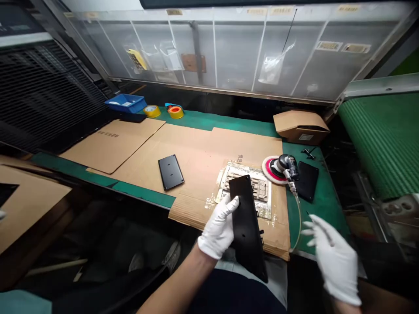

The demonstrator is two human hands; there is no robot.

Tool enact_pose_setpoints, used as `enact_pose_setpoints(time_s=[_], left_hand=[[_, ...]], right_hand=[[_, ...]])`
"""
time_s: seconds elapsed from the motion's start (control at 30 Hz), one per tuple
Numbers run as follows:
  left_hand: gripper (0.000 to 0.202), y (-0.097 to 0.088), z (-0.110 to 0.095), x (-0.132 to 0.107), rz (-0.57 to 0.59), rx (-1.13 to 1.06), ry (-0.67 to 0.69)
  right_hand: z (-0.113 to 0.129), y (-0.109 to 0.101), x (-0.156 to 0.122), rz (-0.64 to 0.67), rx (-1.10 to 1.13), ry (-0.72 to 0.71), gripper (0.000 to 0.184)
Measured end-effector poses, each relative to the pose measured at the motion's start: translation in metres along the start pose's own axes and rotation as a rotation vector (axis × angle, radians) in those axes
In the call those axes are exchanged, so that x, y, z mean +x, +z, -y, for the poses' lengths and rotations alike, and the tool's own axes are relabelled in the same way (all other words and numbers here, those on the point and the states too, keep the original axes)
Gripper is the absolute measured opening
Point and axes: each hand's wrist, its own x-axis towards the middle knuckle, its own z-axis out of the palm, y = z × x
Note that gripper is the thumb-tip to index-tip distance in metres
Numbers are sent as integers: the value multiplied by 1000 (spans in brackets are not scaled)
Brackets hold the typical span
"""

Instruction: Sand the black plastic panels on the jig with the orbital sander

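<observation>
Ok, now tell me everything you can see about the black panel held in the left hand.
The black panel is long, narrow and flat, with a smooth face that looks like plastic. Small tabs stick out along its right long edge, and small hole-like spots show on the face. The gloved left hand grips its left edge, thumb on the face. It slants, its upper end in front of the slotted fixture, its lower end near the person's lap. Its underside is hidden.
</observation>
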Motion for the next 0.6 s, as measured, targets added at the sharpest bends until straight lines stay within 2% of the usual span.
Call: enact_pose_setpoints(time_s=[0.07, 0.1, 0.17, 0.3, 0.53, 0.6], left_hand=[[46, -2, -11, -21, -31, 88, 10], [44, -3, -15, -31, -43, 128, 5], [39, -6, -20, -48, -78, 191, 9], [34, -11, -16, -74, -151, 256, 13], [38, -13, -5, -89, -216, 329, 52], [38, -11, -5, -90, -217, 336, 58]], right_hand=[[-38, -23, 33, -81, -530, -93, 63], [-54, -32, 46, -81, -723, -68, 66], [-77, -44, 61, 7, -946, -27, 65], [-92, -49, 59, 181, -957, -61, 59], [-80, -52, 46, 102, -870, 10, 65], [-75, -52, 45, 38, -752, 65, 62]])
